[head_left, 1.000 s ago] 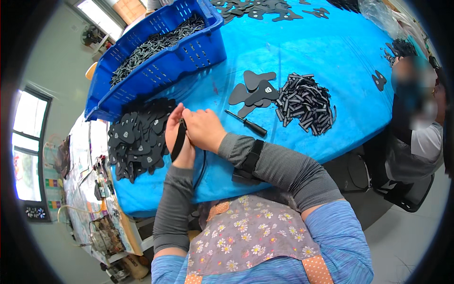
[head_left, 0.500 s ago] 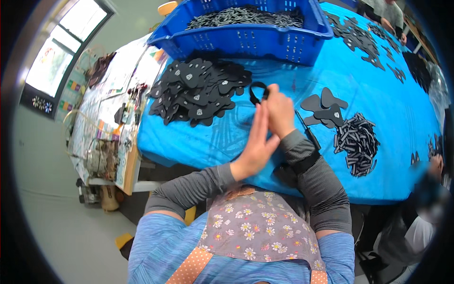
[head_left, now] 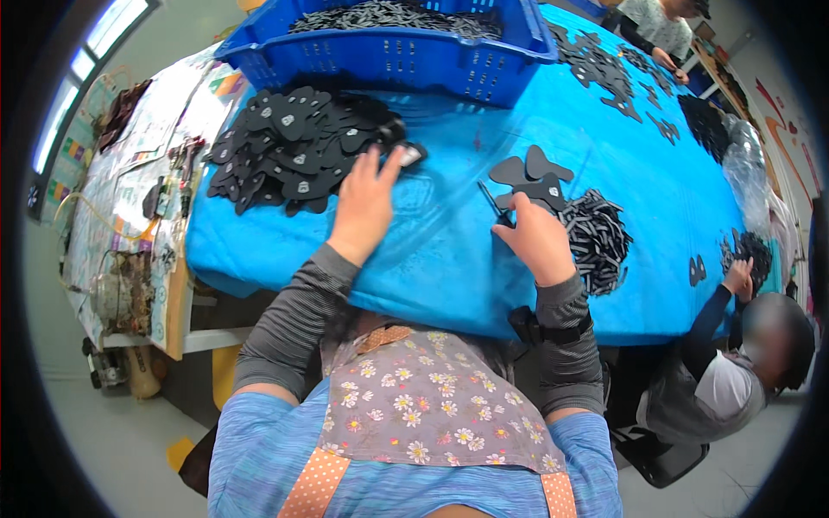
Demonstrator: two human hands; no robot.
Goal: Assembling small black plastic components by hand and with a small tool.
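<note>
My left hand (head_left: 367, 203) is over the right edge of a heap of flat black rounded pieces (head_left: 289, 147), its fingers stretched out. Just beyond its fingertips is a dark, motion-blurred band (head_left: 393, 132). Further right, my right hand (head_left: 537, 237) has its thumb and forefinger closed around the handle of a thin-shafted black tool (head_left: 490, 198), partly hidden by the hand. A few flat dark pieces (head_left: 535, 164) lie just past those fingers. Beside that hand is a pile of short dark strips (head_left: 600, 242).
A blue plastic crate (head_left: 389, 60) full of dark strips stands at the back of the blue-covered table (head_left: 440, 268). More black pieces (head_left: 600, 73) spread across the far right. A cluttered side table (head_left: 129, 190) stands left. Two other people (head_left: 734, 380) work along the right side.
My hands have parted: the left moved left to the heap without the black loop being clearly held, the right moved down to the tool. The view has shifted right.
</note>
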